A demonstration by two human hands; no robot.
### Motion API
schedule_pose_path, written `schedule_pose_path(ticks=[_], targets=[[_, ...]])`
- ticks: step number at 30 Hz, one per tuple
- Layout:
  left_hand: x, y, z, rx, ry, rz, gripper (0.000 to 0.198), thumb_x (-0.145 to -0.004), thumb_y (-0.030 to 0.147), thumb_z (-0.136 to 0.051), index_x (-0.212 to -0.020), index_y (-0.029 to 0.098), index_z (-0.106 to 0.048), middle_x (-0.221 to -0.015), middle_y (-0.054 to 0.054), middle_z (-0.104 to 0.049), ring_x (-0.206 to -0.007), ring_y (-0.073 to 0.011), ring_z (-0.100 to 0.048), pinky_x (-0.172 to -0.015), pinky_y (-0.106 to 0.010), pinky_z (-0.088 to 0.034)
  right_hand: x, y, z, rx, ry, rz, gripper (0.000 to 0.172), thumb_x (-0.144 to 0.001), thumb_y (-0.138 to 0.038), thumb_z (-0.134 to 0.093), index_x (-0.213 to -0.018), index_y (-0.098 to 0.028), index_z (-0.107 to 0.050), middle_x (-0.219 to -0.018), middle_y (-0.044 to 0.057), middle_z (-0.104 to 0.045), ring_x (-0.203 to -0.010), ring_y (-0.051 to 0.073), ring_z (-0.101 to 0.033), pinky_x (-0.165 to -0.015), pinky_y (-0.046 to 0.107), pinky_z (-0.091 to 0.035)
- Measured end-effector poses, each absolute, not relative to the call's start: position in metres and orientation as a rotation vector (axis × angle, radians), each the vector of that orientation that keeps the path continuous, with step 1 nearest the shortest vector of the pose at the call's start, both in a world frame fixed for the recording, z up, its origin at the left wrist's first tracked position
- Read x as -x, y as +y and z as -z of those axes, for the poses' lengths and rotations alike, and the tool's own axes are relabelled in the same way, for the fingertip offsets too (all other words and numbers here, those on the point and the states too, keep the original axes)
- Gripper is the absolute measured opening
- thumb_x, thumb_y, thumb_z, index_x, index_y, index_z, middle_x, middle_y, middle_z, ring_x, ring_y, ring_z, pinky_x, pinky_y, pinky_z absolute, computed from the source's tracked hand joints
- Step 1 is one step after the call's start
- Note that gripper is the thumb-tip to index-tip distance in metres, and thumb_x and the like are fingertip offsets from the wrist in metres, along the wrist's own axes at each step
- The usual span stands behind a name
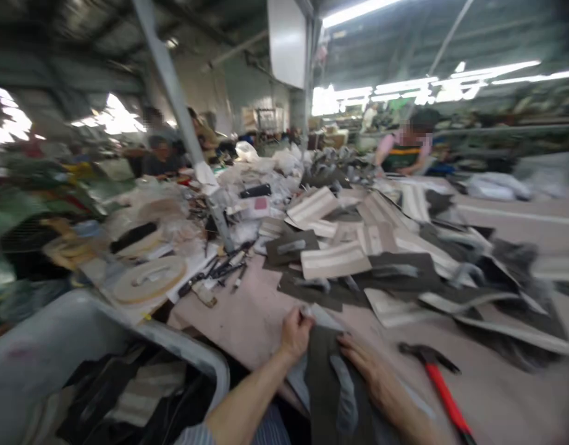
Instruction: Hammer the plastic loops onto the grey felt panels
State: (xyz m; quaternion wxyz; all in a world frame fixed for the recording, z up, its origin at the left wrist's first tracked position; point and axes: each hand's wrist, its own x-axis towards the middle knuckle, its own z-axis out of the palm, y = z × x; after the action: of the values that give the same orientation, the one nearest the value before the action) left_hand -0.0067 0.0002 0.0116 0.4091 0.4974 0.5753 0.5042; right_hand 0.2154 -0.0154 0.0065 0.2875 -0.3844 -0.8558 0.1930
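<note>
At the near edge of the workbench, I have my left hand pinching the top corner of a dark fabric panel, my right hand spread flat on it. Left of them, a grey bin holds dark and striped fabric pieces; a red-handled hammer lies to the right.

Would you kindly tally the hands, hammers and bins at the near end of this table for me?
Hands: 2 (left hand, right hand)
Hammers: 1 (red-handled hammer)
Bins: 1 (grey-rimmed bin)
Total: 4
</note>
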Motion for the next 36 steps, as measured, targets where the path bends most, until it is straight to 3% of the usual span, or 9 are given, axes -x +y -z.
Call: schedule_pose_path(ticks=[2, 5, 13, 19, 29, 33, 36], targets=[[0.008, 0.01, -0.005, -1.241, 1.392, -1.283, 0.013, -0.083, 0.03, -0.06, -0.085, 0.017, -0.06, -0.076, 0.0, -0.064, -0.074, -0.016, -0.058, -0.069, -0.024, -0.044, -0.231, -0.036, 0.003, 0.984, -2.352, -0.563, 0.045, -0.096, -0.013, -0.03, -0.131, -0.023, -0.058, -0.142, 0.012, -0.053, -0.134, 0.021, -0.048, -0.111, 0.048, -0.043], [0.007, 0.024, -0.005, -1.243, 1.319, -1.29, 0.018, -0.082, 0.034, -0.064, -0.087, 0.016, -0.062, -0.08, -0.002, -0.068, -0.077, -0.0169, -0.062, -0.071, -0.024, -0.046, -0.234, -0.037, 0.004, 1.035, -2.399, -0.576, 0.051, -0.09, -0.004, -0.032, -0.134, -0.016, -0.055, -0.146, 0.013, -0.049, -0.14, 0.021, -0.039, -0.114, 0.05, -0.037], [-0.02, 0.018, -0.013, -1.263, 1.032, -1.229, 0.018, -0.083, 0.029, -0.068, -0.094, 0.016, -0.064, -0.088, -0.006, -0.072, -0.083, -0.0192, -0.069, -0.08, -0.029, -0.053, -0.221, -0.041, 0.008, 1.203, -2.433, -0.42, 0.054, -0.085, -0.003, -0.037, -0.134, -0.014, -0.056, -0.147, 0.013, -0.048, -0.143, 0.024, -0.035, -0.114, 0.051, -0.036], [-0.019, 0.016, 0.002, -1.249, 1.026, -1.128, 0.021, -0.08, 0.033, -0.07, -0.092, 0.016, -0.064, -0.088, -0.006, -0.073, -0.084, -0.0212, -0.069, -0.081, -0.031, -0.054, -0.215, -0.049, 0.023, 1.34, -2.383, -0.347, 0.067, -0.075, 0.002, -0.039, -0.137, -0.016, -0.055, -0.151, 0.01, -0.044, -0.145, 0.025, -0.03, -0.116, 0.051, -0.034], [-0.018, 0.017, 0.002, -1.364, 1.01, -1.066, 0.017, -0.083, 0.03, -0.066, -0.091, 0.016, -0.065, -0.089, -0.007, -0.073, -0.085, -0.021, -0.068, -0.082, -0.031, -0.052, -0.224, -0.042, 0.012, 1.278, -2.267, -0.416, 0.049, -0.087, -0.005, -0.038, -0.129, -0.018, -0.058, -0.143, 0.011, -0.052, -0.136, 0.023, -0.042, -0.112, 0.048, -0.039], [-0.017, 0.018, 0.0, -1.403, 1.004, -1.041, 0.013, -0.084, 0.028, -0.064, -0.09, 0.016, -0.065, -0.088, -0.006, -0.072, -0.085, -0.0204, -0.067, -0.081, -0.03, -0.051, -0.247, -0.052, 0.002, 1.563, -1.983, -0.188, 0.035, -0.092, -0.019, -0.043, -0.123, -0.016, -0.059, -0.131, 0.014, -0.059, -0.122, 0.027, -0.054, -0.104, 0.046, -0.045], [-0.016, 0.019, -0.002, -1.495, 1.015, -1.011, 0.008, -0.083, 0.02, -0.059, -0.088, 0.017, -0.065, -0.087, -0.004, -0.072, -0.084, -0.0193, -0.066, -0.079, -0.028, -0.051, -0.281, -0.069, -0.006, 1.942, -1.779, 0.048, 0.034, -0.091, -0.028, -0.044, -0.118, -0.013, -0.06, -0.118, 0.019, -0.063, -0.11, 0.032, -0.058, -0.097, 0.048, -0.046]])
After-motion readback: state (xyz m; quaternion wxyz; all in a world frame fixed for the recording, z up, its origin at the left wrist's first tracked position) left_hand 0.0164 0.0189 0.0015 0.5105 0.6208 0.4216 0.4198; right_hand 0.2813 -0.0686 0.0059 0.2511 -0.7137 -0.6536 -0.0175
